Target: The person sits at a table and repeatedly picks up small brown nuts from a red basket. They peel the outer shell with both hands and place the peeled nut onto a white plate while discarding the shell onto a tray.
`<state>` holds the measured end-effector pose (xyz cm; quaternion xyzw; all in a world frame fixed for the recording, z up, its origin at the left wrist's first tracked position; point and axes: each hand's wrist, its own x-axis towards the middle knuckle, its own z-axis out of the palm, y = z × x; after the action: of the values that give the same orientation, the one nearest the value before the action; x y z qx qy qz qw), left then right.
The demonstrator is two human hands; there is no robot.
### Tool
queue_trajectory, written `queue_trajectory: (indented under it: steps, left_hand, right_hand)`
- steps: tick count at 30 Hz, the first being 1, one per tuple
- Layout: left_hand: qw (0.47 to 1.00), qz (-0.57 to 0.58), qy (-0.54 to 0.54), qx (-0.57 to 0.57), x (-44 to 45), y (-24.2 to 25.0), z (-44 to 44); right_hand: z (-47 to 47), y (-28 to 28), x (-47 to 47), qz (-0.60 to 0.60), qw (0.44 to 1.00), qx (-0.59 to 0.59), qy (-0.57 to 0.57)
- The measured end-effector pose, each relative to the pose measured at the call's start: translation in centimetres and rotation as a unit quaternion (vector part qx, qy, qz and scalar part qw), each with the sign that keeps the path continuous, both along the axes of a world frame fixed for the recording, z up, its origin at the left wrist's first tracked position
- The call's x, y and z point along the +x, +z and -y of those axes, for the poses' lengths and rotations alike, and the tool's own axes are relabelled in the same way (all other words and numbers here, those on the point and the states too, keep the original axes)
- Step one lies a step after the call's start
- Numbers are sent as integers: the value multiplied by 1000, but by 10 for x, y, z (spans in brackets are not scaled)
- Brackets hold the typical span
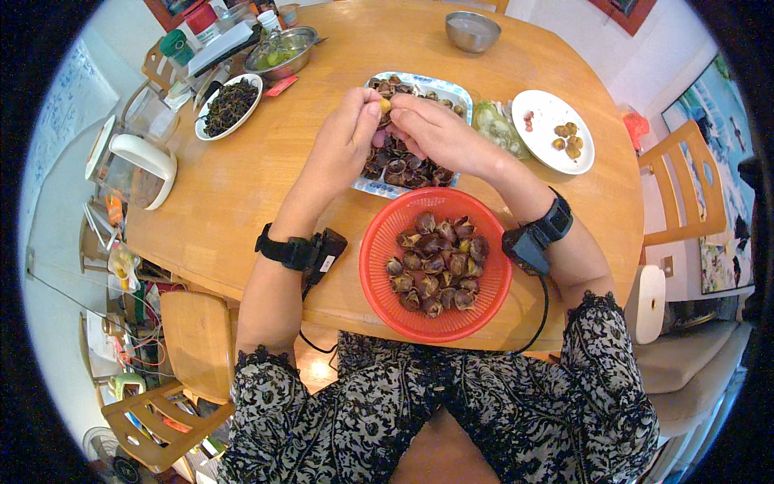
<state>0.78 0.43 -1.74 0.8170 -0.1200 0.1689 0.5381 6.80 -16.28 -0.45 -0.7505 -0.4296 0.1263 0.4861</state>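
Between the fingertips of my left hand (349, 124) and my right hand (436, 127) is a chestnut (384, 106), its yellow flesh showing at the top. Both hands grip it from either side. Below them lies a blue-and-white tray (387, 190) with dark chestnut shells (411, 172) and, at its far right, a few paler pieces. Closer to my body, a red plastic colander (378, 266) holds many brown chestnuts (432, 263) with split shells. Right of the tray, a white plate (547, 115) bears several peeled chestnuts (568, 138) and small reddish bits.
A green plastic bag (499, 127) lies between tray and plate. At the back stands a metal bowl (473, 33). On the left are a plate of dark dried strands (231, 106), a steel basin (296, 60) and a glass kettle (136, 166). Cables hang from both wrist devices.
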Motion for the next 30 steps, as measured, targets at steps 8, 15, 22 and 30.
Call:
queue_trajectory:
  steps: [8, 15, 22, 30]
  left_hand:
    - [979, -144, -20, -141, 1, 0, -9]
    - [908, -189, -149, -343, 7, -1, -21]
    - [926, -152, -118, -325, 4, 3, -12]
    - [984, -42, -104, -140, 5, -1, -7]
  right_hand:
    - [5, -1, 6, 156, 988, -1, -20]
    - [8, -1, 10, 176, 984, -23, -27]
    - [4, 1, 6, 110, 994, -19, -18]
    - [3, 0, 5, -73, 996, 49, 2]
